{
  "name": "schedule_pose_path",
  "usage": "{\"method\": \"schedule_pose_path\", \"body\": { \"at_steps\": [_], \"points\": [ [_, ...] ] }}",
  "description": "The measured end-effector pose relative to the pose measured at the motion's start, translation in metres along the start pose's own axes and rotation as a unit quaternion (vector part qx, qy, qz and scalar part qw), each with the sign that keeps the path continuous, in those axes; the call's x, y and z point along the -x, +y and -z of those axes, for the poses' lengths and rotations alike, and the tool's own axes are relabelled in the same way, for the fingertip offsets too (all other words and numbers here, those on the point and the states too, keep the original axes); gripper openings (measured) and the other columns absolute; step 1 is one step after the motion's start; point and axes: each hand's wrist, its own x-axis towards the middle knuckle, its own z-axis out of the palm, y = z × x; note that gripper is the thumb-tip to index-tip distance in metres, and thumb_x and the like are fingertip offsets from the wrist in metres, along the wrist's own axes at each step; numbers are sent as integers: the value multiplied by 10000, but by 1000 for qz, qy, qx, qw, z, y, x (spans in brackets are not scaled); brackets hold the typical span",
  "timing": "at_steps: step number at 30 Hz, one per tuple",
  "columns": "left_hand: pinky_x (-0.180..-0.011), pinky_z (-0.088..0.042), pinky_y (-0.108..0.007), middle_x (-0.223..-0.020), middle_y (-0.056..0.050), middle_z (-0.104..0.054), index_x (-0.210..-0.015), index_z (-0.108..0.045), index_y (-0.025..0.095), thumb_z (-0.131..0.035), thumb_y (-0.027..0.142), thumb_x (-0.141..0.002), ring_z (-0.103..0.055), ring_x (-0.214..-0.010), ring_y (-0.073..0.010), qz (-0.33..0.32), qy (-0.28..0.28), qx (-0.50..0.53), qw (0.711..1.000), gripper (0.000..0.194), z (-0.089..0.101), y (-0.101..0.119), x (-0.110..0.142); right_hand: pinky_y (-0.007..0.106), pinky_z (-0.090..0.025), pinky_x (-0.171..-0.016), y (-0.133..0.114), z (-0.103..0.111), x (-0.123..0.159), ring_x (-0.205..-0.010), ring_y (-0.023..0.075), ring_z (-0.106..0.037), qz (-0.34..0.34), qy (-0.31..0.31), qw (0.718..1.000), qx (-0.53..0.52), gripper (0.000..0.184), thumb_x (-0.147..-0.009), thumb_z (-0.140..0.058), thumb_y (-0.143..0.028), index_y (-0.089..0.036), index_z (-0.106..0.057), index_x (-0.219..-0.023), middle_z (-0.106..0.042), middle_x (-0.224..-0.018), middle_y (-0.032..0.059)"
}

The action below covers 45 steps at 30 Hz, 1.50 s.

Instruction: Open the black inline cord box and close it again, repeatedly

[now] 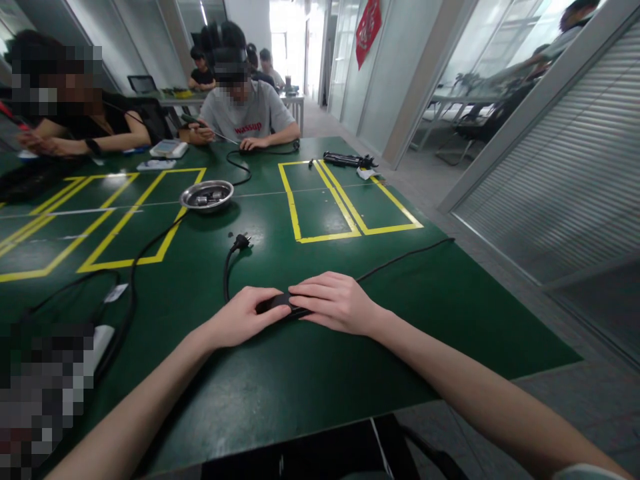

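Note:
A black power adapter (281,302) lies low over the green table in front of me, much of it hidden under my fingers. My left hand (253,312) grips its left end, thumb along the near side. Across the right end lie the fingers of my right hand (333,303), pressed together around it. From the left side a thick black cord curves up to a power plug (242,243) resting on the table. A thinner black cable (405,257) runs off to the right from behind my right hand.
A metal bowl (207,205) with small metal parts stands on the green table (500,333), beyond the plug. Yellow tape (330,237) marks rectangles. A folded black tripod-like item (349,160) lies at the far edge. Opposite, a co-worker (245,107) handles a screwdriver; another sits left.

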Motion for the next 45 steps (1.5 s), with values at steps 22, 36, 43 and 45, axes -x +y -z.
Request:
{"method": "schedule_pose_path", "body": {
  "at_steps": [22, 36, 43, 45],
  "points": [
    [-796, -498, -373, -975, -89, -748, -1108, -668, 173, -576, 382, -1021, -663, -886, -240, -122, 158, -217, 955, 245, -10, -15, -5, 327, -568, -826, 7, -7, -1, -961, 229, -730, -197, -25, 977, -73, 282, -936, -744, -380, -189, -700, -1139, -763, -1062, 96],
    [-744, -512, -331, -883, -60, -724, -987, -692, 183, -601, 426, -1003, -662, -808, -216, -93, 105, -141, 980, 261, -10, -9, -3, 394, -577, -896, 0, -3, -6, -1074, 259, -672, -91, -107, 988, -66, 615, -936, -747, -361, -204, -518, -1485, -694, -1245, 127],
    [-1073, -490, -511, -1349, -141, -672, -1453, -549, 221, -560, 348, -1024, -612, -1238, -311, -119, 190, -172, 959, 448, -13, -11, -4, 345, -590, -786, 9, 13, 2, -971, 241, -710, -179, -65, 982, -18, 492, -1009, -606, -328, -257, -530, -1490, -702, -1154, 95],
    [-1156, -422, -561, -1515, -150, -553, -1506, -502, 246, -577, 309, -1014, -506, -1389, -336, -131, 228, -204, 943, 502, -12, -11, -3, 381, -596, -864, 22, 21, 7, -1049, 262, -708, -241, 12, 970, -24, 487, -988, -617, -317, -266, -548, -1467, -711, -1208, 92]
  ]
}}
